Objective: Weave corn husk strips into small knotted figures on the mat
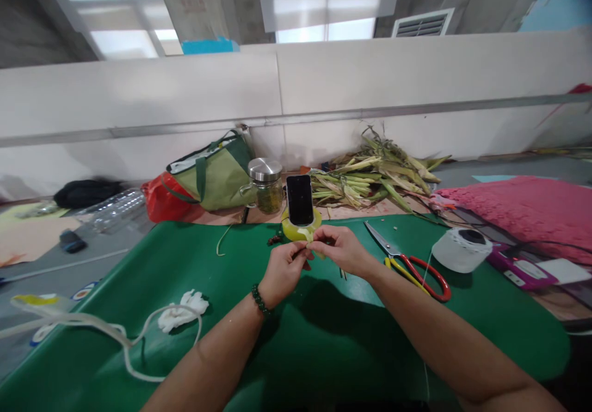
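Note:
Both hands meet above the middle of the green mat (324, 375). My left hand (283, 270), with a dark beaded bracelet on its wrist, pinches a small pale yellow-green piece of corn husk (306, 233) from below. Facing it, my right hand (341, 249) grips the same piece with thumb and fingertips. The fingers cover much of the husk. Just behind them, a phone (300, 198) stands upright by a yellow-green round base (291, 230). To the right of my right hand lie large scissors (407, 264) with red and yellow handles.
A heap of corn husks (370, 174) lies along the wall. A glass jar (268, 193) and green bag (219, 177) stand back left. White thread (462, 248) sits beside a purple box (518, 267) at right. Crumpled tissue (182, 312) and a white cable (127, 353) lie left.

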A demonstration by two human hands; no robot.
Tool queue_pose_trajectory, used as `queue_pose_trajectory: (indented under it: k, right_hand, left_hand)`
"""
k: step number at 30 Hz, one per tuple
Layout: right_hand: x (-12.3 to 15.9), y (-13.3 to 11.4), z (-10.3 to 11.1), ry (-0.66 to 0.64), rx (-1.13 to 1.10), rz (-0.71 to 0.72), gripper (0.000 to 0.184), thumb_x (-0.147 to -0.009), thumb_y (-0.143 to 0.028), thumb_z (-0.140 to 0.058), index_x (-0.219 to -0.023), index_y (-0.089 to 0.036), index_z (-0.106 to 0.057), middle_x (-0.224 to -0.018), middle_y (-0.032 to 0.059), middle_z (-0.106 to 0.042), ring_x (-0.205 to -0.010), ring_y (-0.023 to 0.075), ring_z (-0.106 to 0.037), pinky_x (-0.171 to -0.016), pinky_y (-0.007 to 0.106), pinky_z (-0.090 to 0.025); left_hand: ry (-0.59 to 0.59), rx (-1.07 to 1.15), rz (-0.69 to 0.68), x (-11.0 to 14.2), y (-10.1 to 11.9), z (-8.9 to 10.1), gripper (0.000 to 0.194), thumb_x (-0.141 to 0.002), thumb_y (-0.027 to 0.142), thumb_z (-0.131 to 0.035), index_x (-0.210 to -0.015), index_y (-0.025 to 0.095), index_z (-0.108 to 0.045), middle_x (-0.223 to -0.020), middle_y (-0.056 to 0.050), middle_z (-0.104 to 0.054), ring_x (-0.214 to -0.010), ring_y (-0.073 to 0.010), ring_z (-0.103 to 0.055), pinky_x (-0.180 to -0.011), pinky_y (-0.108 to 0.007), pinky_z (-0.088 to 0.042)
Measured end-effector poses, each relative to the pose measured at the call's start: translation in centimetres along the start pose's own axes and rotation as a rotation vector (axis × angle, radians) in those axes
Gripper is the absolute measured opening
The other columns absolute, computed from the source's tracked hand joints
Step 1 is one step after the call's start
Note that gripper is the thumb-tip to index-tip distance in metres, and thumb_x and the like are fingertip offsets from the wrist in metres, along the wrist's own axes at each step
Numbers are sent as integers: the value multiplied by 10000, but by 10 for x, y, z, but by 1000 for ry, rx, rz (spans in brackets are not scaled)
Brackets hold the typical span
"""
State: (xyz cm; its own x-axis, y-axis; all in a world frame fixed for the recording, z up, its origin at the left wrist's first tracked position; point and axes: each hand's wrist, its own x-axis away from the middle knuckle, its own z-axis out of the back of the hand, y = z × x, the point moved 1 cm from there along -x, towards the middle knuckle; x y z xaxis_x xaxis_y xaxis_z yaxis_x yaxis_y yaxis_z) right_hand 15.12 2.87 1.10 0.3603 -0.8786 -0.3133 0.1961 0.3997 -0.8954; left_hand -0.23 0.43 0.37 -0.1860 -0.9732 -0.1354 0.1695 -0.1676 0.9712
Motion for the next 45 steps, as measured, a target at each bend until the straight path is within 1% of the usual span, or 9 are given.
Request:
queue_pose_trajectory:
  k: [7,11,16,22,26,30,33,37,45]
  right_hand:
    - [-2,0,13,-173,-74,-35,297,-723,-407,-666,-617,-149,-564,-528,-34,-483,-500,74,-400,-461,201,-307]
    - [-4,5,12,-125,-95,-140,319,-695,-411,-687,-578,-148,-551,-498,-35,-496,-462,69,-411,-443,201,-297]
    - [-5,11,11,-168,-142,-189,343,-686,-435,-698,-578,-146,-550,-492,-24,-524,-450,74,-440,-431,200,-309]
    - [-4,7,12,-213,-79,-104,335,-712,-425,-680,-586,-145,-549,-506,-33,-499,-471,69,-411,-440,198,-295]
    - [-5,4,15,-195,20,-40,305,-752,-384,-649,-585,-148,-551,-512,-35,-489,-492,72,-407,-453,197,-298]
    - [-7,4,22,-255,-50,-11,298,-758,-406,-645,-626,-150,-568,-548,-28,-522,-524,86,-458,-494,204,-367]
    - [-7,5,25,-302,-95,-31,278,-752,-390,-652,-640,-150,-568,-562,-24,-538,-538,92,-480,-515,210,-388]
    - [-6,4,27,-300,-63,-74,224,-731,-344,-665,-646,-149,-593,-569,-25,-545,-538,92,-476,-521,213,-373]
    - [-1,-3,23,-296,211,26,236,-819,-331,-567,-678,-148,-613,-557,-26,-527,-519,94,-441,-492,214,-323]
  left_hand:
    - [-259,301,212,-3,-2,0,357,-646,457,-733,-746,125,-651,-643,-27,-631,-493,-97,-566,-526,-234,-473]
    - [-130,105,76,-3,-1,-2,258,-666,345,-729,-798,140,-645,-651,-11,-629,-547,-128,-598,-547,-243,-487]
    - [-25,-142,-84,3,1,-5,237,-809,315,-569,-641,156,-622,-592,-16,-616,-529,-128,-599,-520,-221,-441]
    - [-31,116,126,1,-8,-9,283,-696,405,-702,-694,134,-622,-610,-32,-651,-484,-130,-601,-506,-240,-473]
    - [-143,295,257,-3,-9,-8,377,-570,400,-811,-753,125,-629,-678,-39,-679,-541,-126,-627,-566,-240,-490]
    - [-279,404,352,-3,-6,-2,442,-617,472,-782,-836,109,-661,-754,-85,-699,-634,-149,-663,-638,-255,-497]
    - [-300,402,335,-3,-5,-1,447,-614,512,-771,-766,103,-670,-676,-67,-676,-571,-129,-631,-613,-249,-491]
    - [-217,284,252,-3,-2,-2,419,-593,507,-776,-705,120,-661,-607,-27,-647,-485,-103,-578,-535,-230,-470]
    - [-110,166,189,1,-3,-6,297,-664,418,-732,-682,134,-648,-589,-29,-654,-474,-127,-605,-506,-233,-482]
